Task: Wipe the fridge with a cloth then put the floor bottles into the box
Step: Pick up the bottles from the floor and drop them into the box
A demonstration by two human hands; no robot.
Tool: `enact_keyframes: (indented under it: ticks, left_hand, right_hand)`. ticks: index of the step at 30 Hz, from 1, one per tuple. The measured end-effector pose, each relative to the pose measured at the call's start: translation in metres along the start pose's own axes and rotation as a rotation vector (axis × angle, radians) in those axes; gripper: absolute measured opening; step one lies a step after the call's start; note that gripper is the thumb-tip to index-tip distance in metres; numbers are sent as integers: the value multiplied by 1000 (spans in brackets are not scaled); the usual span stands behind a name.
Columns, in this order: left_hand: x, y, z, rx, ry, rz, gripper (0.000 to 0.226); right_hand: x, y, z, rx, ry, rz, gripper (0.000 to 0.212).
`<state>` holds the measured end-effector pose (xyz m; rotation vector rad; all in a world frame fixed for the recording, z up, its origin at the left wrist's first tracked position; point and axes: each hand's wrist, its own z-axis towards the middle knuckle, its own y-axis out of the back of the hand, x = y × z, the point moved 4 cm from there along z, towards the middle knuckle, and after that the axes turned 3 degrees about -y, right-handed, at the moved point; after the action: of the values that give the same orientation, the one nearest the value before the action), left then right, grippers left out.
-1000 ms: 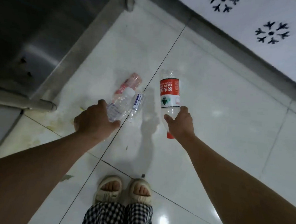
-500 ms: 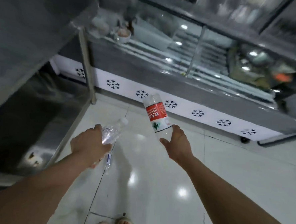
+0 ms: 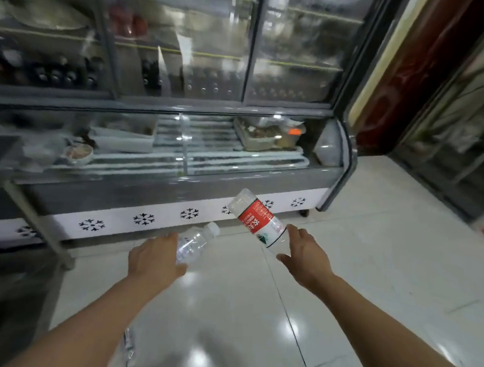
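In front of the display fridge (image 3: 180, 157), the left hand (image 3: 153, 263) has its fingers curled round a small clear bottle (image 3: 196, 241) and the right hand (image 3: 305, 258) grips the red-labelled bottle (image 3: 257, 218) by its lower end — both are lifted off the floor (image 3: 371, 276). Something bottle-like shows below the left forearm, too blurred to tell. No box is visible — and the red-labelled bottle, held only at one end and tilted, could slip during the carry.
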<state>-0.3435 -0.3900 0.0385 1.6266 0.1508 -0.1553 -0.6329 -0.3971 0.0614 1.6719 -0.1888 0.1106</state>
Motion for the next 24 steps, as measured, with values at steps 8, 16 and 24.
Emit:
enact_keyframes:
  ticks: [8, 16, 24]
  left_hand:
    - [-189, 17, 3, -49, -266, 109, 51]
    - [-396, -1, -10, -40, -401, 134, 52]
    - [-557, -19, 1, -48, -571, 227, 53]
  right_hand:
    - [-177, 81, -47, -93, -158, -4, 64]
    - [-363, 138, -93, -113, -257, -13, 65]
    - [-515, 170, -115, -135, -403, 4, 65]
